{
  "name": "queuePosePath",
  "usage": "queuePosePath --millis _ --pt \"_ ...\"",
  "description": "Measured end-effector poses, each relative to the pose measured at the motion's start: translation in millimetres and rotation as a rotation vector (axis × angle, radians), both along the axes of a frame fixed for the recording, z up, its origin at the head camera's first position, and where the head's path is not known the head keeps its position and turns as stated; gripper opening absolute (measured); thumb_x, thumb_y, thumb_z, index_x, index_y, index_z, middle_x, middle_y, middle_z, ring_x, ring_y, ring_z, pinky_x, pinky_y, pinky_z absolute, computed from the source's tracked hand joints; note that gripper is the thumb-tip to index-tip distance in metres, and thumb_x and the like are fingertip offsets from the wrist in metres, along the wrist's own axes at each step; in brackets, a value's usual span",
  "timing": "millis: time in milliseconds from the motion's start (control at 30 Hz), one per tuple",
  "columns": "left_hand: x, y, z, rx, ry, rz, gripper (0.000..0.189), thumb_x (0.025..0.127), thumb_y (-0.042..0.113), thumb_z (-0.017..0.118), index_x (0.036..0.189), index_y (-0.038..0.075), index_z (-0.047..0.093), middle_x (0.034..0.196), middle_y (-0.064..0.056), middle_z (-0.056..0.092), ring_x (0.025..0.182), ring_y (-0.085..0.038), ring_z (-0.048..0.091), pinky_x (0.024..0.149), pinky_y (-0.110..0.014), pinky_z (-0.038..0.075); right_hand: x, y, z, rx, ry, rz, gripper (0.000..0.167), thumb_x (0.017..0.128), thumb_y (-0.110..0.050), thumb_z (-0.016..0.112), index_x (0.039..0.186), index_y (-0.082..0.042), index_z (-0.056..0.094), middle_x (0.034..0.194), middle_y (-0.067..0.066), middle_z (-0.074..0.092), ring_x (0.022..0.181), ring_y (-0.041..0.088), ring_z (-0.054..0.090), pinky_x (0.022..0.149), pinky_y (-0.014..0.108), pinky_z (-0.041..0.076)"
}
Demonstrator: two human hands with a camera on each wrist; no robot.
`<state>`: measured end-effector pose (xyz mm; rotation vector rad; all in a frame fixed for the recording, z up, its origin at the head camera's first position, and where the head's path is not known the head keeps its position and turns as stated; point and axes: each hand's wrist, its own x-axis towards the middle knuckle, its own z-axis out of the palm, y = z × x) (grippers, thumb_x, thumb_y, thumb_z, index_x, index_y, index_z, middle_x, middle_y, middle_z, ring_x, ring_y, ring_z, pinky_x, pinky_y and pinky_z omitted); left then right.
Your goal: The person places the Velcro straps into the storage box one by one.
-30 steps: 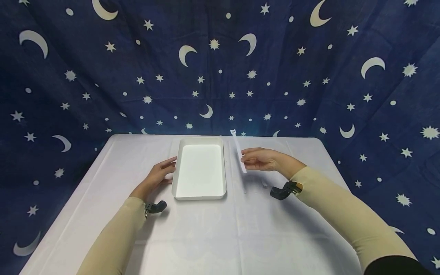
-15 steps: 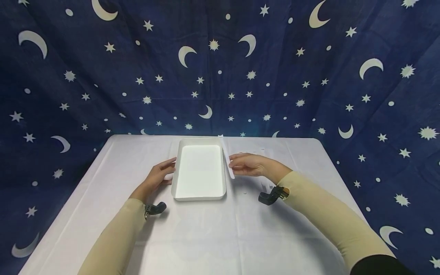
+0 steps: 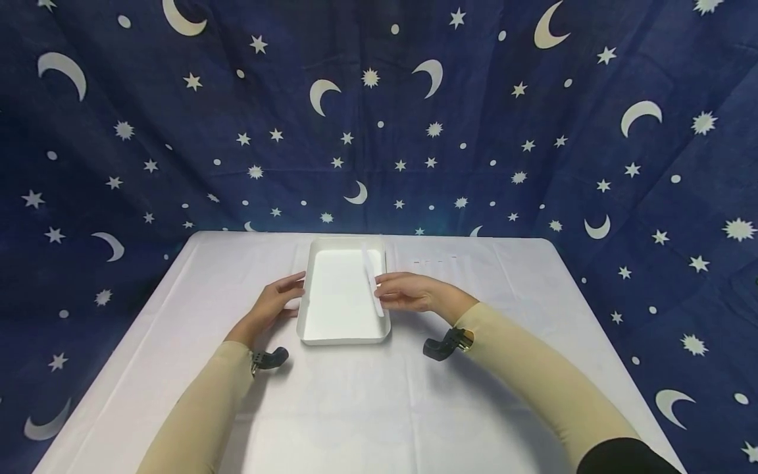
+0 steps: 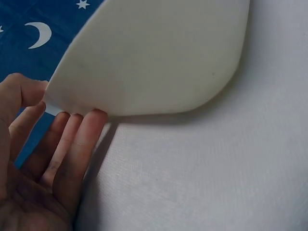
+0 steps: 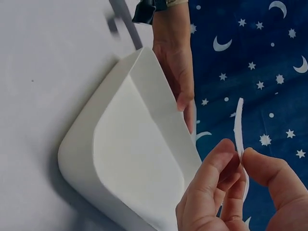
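Clock positions are read from the tray's centre in the head view. Nearest the wearer, a left sleeve [image 3: 189, 408] enters from eight o'clock and a right sleeve [image 3: 533, 368] from four, each ending in a dark wrist mount, the left one [image 3: 269, 357] and the right one [image 3: 441, 345]. The left hand [image 3: 272, 303] lies at nine o'clock, clasping nothing; its extended fingers touch the outer wall of a white tray [image 3: 337, 289], a contact that would help keep the tray from sliding. The tray rests hollow side up on a white-covered table [image 3: 355, 408], its long axis running from six to twelve, so that its inside faces both arms. The right hand [image 3: 411, 291], at three o'clock, pinches a slender white strip [image 5: 238, 122] between thumb and fingers, a hold suited to so thin a piece. The strip appears over the tray's three-o'clock side; whether it touches the tray cannot be told. Beyond, between two and three o'clock, small dark marks [image 3: 440, 261] show on the table, too faint to identify. Farthest, at twelve, hangs a blue backdrop [image 3: 266, 99] of moons and stars.
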<state>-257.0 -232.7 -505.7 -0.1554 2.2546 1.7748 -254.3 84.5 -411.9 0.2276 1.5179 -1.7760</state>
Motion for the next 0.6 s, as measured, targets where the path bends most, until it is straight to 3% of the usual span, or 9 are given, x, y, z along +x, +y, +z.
queuePosePath --millis 133,300,467,600 --pt "0.4 0.0 -0.2 0.009 0.001 -0.001 0.064 0.093 0.019 0.064 0.152 0.017 0.039 0.152 -0.018 0.042 0.131 -0.041 0.050 0.080 -0.034 0.062 -1.7 -9 -5.0 -0.003 -0.013 -0.017 0.053 0.090 0.012 0.054 0.140 -0.001 0.043 0.119 0.012 0.050 0.108 0.022 0.055 0.075 0.023 0.061" --pt "1.0 0.2 0.9 0.005 0.005 -0.013 0.064 0.093 0.018 0.063 0.152 0.016 0.037 0.152 -0.020 0.041 0.132 -0.042 0.048 0.080 -0.034 0.062 -5.9 -24 -13.2 -0.006 -0.035 -0.035 0.052 0.089 0.013 0.054 0.139 0.000 0.047 0.123 0.015 0.052 0.117 0.025 0.053 0.075 0.022 0.061" --pt "1.3 0.1 1.2 -0.009 0.007 -0.019 0.065 0.094 0.017 0.062 0.153 0.014 0.036 0.152 -0.022 0.039 0.133 -0.044 0.046 0.080 -0.035 0.063 -10.6 -39 -20.4 -0.010 -0.058 -0.035 0.049 0.089 0.014 0.055 0.136 -0.001 0.050 0.127 0.017 0.053 0.102 0.021 0.057 0.070 0.020 0.061" --pt "0.9 0.1 -0.6 -0.007 0.015 -0.019 0.064 0.093 0.019 0.062 0.152 0.016 0.038 0.151 -0.021 0.042 0.132 -0.042 0.048 0.080 -0.034 0.063 -11.9 -50 -25.9 -0.025 -0.052 -0.013 0.048 0.091 0.013 0.053 0.137 0.001 0.051 0.129 0.018 0.054 0.102 0.021 0.057 0.068 0.019 0.060"
